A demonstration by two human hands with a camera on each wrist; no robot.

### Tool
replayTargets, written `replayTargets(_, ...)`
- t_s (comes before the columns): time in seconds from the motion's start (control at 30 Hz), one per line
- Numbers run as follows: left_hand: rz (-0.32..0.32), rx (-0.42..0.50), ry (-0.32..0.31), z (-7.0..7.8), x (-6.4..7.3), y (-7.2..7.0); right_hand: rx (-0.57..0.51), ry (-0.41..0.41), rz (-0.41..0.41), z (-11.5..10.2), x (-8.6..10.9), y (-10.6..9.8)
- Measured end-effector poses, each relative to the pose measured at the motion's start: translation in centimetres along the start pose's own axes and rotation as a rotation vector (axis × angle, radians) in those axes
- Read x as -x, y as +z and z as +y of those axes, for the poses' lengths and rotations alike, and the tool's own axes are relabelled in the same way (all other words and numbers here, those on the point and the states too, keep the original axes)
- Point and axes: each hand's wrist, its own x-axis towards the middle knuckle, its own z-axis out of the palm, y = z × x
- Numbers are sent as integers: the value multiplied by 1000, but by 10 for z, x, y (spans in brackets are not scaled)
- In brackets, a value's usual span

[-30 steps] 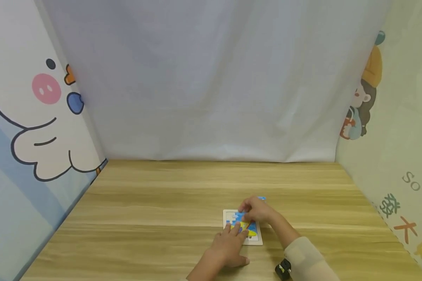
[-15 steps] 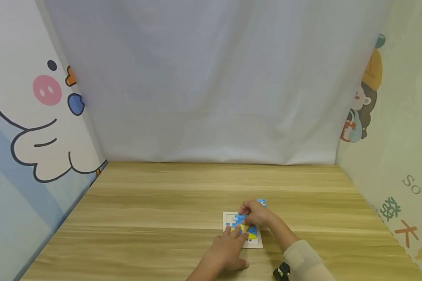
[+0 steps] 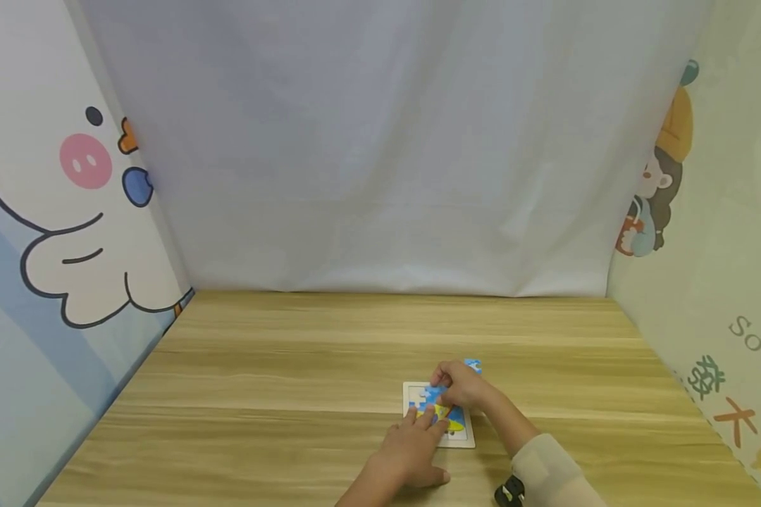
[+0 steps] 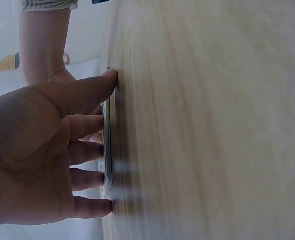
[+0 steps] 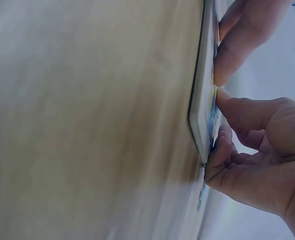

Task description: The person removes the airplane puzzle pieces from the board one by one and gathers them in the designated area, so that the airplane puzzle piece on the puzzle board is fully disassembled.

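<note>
Two hands are working at a puzzle [image 3: 454, 427] lying flat on a wood-grain table [image 3: 260, 394].
The left hand [image 3: 412, 448] is resting on it, fingers spread; the right hand [image 3: 461, 386] is curling over its far right corner, whether pinching anything I cannot tell. A loose blue piece [image 3: 473, 365] is lying just beyond. A pale curtain [image 3: 380, 155] is hanging behind, between cartoon-printed walls [image 3: 729, 211].
</note>
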Motion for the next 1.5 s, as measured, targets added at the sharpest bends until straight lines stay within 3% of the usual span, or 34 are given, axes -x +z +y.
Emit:
replayTargets(0.17,0,5,2,-1,0,0,60,-3,13,-5,2,0)
replayTargets(0.83,19,2,8,0,1,-1,80,12,48,-6,1,1)
replayTargets(1.3,-5,10,-4,0,0,0,20,13,43,-8,4,1)
replayTargets(1.5,-9,9,1,0,0,0,116,0,47,-9,5,4)
